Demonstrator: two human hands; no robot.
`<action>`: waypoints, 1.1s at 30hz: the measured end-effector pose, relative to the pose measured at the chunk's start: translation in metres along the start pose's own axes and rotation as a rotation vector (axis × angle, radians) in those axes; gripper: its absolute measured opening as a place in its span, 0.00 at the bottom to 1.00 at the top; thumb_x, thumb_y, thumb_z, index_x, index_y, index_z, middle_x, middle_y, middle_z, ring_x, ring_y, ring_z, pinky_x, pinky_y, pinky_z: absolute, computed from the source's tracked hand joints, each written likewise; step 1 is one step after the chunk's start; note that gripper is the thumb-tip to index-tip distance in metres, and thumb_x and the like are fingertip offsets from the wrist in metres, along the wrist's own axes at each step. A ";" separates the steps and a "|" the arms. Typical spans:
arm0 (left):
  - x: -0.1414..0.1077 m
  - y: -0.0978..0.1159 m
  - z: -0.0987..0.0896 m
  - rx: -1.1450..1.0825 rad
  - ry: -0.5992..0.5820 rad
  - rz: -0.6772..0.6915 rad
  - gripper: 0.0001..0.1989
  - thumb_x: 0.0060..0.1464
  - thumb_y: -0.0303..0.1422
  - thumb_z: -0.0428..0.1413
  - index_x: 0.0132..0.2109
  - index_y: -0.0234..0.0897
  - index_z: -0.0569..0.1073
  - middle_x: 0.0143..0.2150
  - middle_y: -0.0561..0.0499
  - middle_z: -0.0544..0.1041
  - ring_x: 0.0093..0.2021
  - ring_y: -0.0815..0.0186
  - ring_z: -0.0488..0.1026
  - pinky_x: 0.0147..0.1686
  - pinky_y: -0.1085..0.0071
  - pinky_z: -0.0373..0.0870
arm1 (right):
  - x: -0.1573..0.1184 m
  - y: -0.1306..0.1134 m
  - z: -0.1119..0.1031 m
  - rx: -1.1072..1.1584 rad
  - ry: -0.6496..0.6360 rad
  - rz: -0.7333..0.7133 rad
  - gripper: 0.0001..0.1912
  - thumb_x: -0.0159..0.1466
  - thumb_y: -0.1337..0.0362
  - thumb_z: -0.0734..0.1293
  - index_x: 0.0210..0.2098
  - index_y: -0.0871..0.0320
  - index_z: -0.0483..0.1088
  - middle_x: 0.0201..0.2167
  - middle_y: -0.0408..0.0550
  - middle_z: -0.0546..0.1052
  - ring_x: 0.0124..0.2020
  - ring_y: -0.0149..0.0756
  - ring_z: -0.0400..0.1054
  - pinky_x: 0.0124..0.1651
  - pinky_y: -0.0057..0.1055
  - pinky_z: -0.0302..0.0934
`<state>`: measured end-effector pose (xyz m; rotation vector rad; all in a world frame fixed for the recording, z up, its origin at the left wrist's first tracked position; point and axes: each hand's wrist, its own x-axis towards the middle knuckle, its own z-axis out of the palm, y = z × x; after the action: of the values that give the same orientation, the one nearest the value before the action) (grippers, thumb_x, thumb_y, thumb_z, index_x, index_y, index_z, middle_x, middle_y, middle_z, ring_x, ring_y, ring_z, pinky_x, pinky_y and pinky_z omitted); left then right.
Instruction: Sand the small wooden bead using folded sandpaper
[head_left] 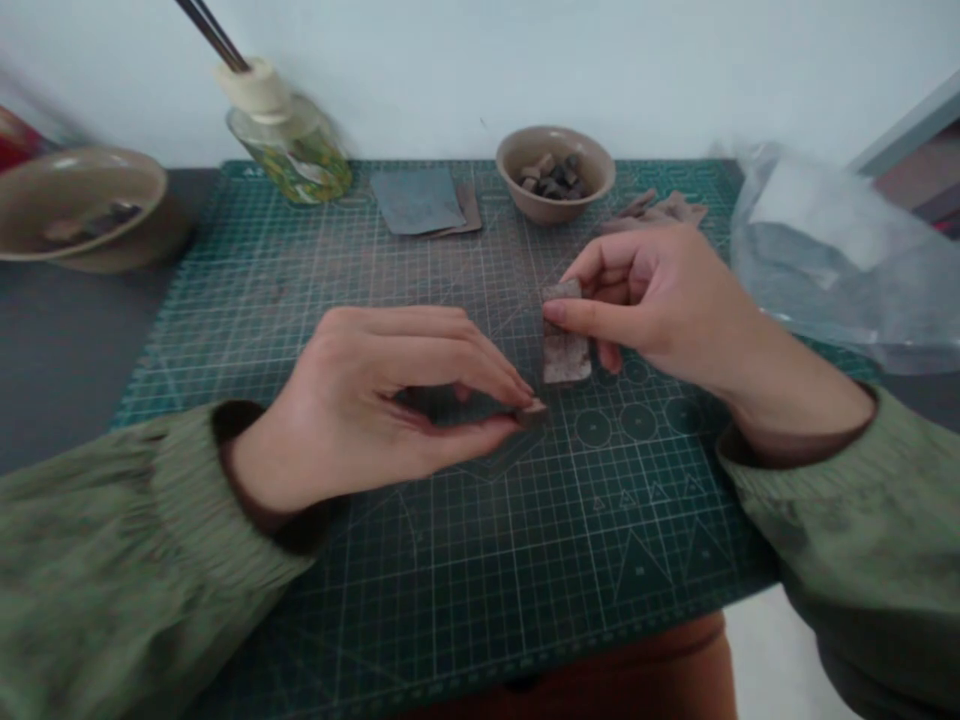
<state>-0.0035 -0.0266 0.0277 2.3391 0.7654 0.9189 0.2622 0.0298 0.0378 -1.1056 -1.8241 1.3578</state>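
My left hand [390, 400] pinches a small brownish chip [533, 407] between thumb and fingertips, just above the green cutting mat [420, 600]. My right hand [645, 295] holds a worn grey-brown rectangular strip [567, 357], which looks like a piece of sandpaper, by its upper part between thumb and fingers. The strip's lower end points toward me, a short way up and right of the chip. The two pieces are apart. What the chip is made of cannot be made out.
Along the back are a reed diffuser bottle [289, 140], grey sheets like sandpaper [416, 200], a bowl [555, 208] of small dark and brown pieces, and a pile of flat brown pieces [664, 210]. Another bowl [97, 250] stands left, a clear plastic bag [840, 260] right.
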 end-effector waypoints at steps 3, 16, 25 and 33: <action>0.002 0.005 -0.002 0.003 -0.011 0.089 0.09 0.68 0.24 0.69 0.47 0.46 0.88 0.45 0.53 0.93 0.45 0.63 0.90 0.51 0.69 0.82 | 0.000 0.002 0.002 0.019 0.006 0.033 0.19 0.63 0.58 0.88 0.35 0.56 0.76 0.25 0.43 0.84 0.18 0.29 0.72 0.17 0.26 0.65; 0.003 0.005 -0.002 0.026 -0.003 0.125 0.10 0.67 0.24 0.70 0.46 0.48 0.86 0.44 0.54 0.93 0.43 0.64 0.89 0.49 0.67 0.81 | -0.001 0.001 0.003 0.057 -0.074 0.038 0.18 0.64 0.61 0.88 0.35 0.58 0.77 0.23 0.42 0.83 0.17 0.27 0.72 0.18 0.22 0.63; 0.000 0.001 0.000 0.052 0.014 0.136 0.08 0.68 0.25 0.71 0.47 0.45 0.84 0.43 0.56 0.92 0.42 0.69 0.88 0.51 0.70 0.80 | -0.003 0.000 0.003 0.090 -0.084 0.038 0.19 0.63 0.58 0.89 0.35 0.57 0.77 0.25 0.43 0.83 0.18 0.28 0.72 0.18 0.25 0.63; -0.001 -0.006 0.004 0.053 -0.031 -0.027 0.03 0.68 0.29 0.68 0.44 0.43 0.85 0.42 0.53 0.89 0.42 0.66 0.85 0.51 0.67 0.78 | -0.006 -0.002 0.001 0.082 -0.174 0.042 0.16 0.64 0.59 0.87 0.37 0.58 0.79 0.27 0.43 0.85 0.19 0.28 0.72 0.21 0.24 0.66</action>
<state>-0.0030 -0.0237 0.0208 2.3767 0.8161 0.8583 0.2631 0.0240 0.0396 -1.0158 -1.8573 1.5827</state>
